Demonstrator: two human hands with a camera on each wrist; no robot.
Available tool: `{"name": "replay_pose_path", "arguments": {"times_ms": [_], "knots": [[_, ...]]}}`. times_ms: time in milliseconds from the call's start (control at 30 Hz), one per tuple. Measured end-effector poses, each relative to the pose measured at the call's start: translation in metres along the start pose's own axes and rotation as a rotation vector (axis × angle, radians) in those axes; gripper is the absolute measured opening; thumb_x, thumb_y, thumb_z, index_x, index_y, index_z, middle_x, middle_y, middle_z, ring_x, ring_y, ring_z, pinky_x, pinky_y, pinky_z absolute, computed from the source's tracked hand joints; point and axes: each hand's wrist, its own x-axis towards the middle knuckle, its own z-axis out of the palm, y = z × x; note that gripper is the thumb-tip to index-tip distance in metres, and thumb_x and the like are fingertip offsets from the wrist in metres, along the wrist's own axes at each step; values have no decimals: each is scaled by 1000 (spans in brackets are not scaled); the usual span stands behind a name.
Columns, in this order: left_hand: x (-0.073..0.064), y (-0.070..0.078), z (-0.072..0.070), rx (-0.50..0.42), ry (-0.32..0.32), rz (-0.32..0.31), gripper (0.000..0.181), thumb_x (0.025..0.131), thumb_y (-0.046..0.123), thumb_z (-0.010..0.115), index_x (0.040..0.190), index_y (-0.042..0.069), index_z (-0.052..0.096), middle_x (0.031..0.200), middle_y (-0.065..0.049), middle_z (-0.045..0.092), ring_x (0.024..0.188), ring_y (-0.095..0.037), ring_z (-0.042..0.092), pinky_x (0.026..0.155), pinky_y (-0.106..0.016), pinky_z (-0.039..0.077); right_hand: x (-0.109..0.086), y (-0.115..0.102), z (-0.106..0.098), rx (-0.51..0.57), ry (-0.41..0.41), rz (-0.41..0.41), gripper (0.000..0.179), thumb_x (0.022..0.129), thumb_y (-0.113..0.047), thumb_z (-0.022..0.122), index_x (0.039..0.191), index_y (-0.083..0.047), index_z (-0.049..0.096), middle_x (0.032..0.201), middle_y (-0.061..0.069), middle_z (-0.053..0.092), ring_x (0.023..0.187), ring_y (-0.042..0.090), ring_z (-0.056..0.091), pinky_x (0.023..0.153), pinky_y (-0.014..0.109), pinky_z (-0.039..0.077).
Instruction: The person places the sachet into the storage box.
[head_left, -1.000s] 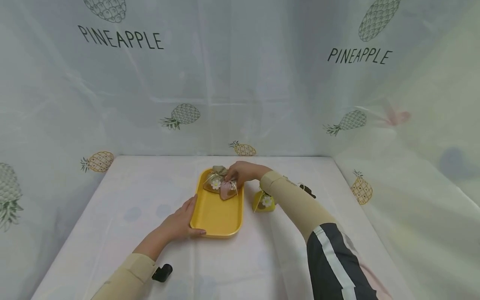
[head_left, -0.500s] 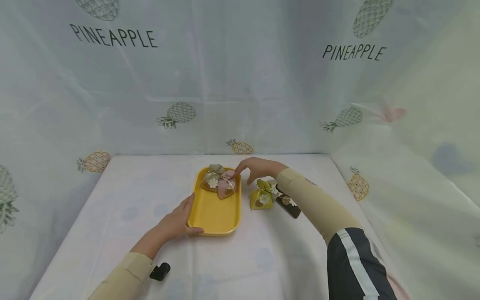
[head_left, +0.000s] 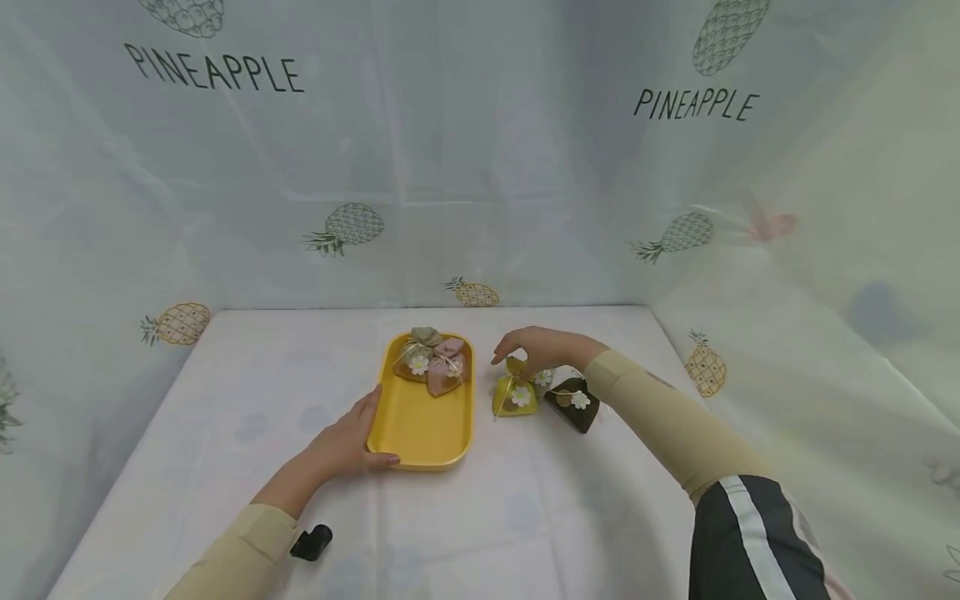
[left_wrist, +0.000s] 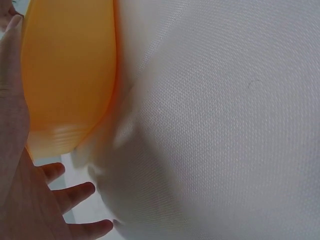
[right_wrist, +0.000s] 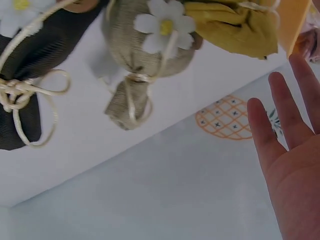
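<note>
A yellow tray (head_left: 420,429) lies on the white-covered table. My left hand (head_left: 339,446) rests against its near left corner, thumb at the near rim, other fingers extended along the side. Inside its far end sit a grey-green pouch (head_left: 408,367) and a pink pouch (head_left: 447,368), both tied with cord. To the right of the tray, my right hand (head_left: 551,347) hovers over a yellow pouch (head_left: 513,398), fingers apart and relaxed, holding nothing. Beside that lie a grey-beige pouch (right_wrist: 145,50), partly hidden by the hand in the head view, and a black pouch (head_left: 576,408). White flowers decorate them.
Pineapple-print sheeting (head_left: 435,167) hangs behind the table and along its sides. A small black device (head_left: 311,542) shows at the left wrist, above the tabletop (head_left: 480,533).
My right hand has let go of the pink pouch, leaving it in the tray, and has moved right over the pouches on the table. My left hand stays at the tray.
</note>
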Motion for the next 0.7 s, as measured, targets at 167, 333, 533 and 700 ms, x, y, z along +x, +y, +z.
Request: {"name": "replay_pose_path", "arguments": {"times_ms": [167, 333, 533, 700], "knots": [[-1, -1, -1, 7, 6, 3, 128, 73, 67, 73, 156, 5, -3, 158, -23, 17, 138, -44, 29, 108, -60, 29, -10, 5, 11, 56, 20, 49, 55, 79, -1, 80, 130, -13, 64, 141, 2, 51, 133, 25, 42, 107, 41, 38], [-2, -2, -1, 9, 10, 5, 129, 72, 67, 73, 156, 4, -3, 157, -23, 18, 138, -45, 30, 108, -60, 30, -14, 8, 24, 22, 52, 19, 59, 78, -4, 81, 132, -15, 63, 143, 4, 49, 135, 25, 40, 109, 44, 35], [-1, -1, 0, 11, 4, 2, 129, 72, 69, 72, 156, 5, -4, 158, -22, 17, 138, -44, 30, 108, -60, 29, -18, 15, 41, 21, 100, -26, 60, 75, -10, 84, 131, -18, 64, 145, 5, 46, 137, 28, 35, 109, 50, 32], [1, -1, 1, 12, -2, 0, 129, 72, 69, 72, 156, 6, -4, 158, -21, 16, 138, -44, 29, 108, -59, 29, -18, 24, 55, -16, 121, -69, 60, 75, -15, 85, 131, -17, 64, 144, 6, 45, 136, 30, 35, 108, 48, 34]]}}
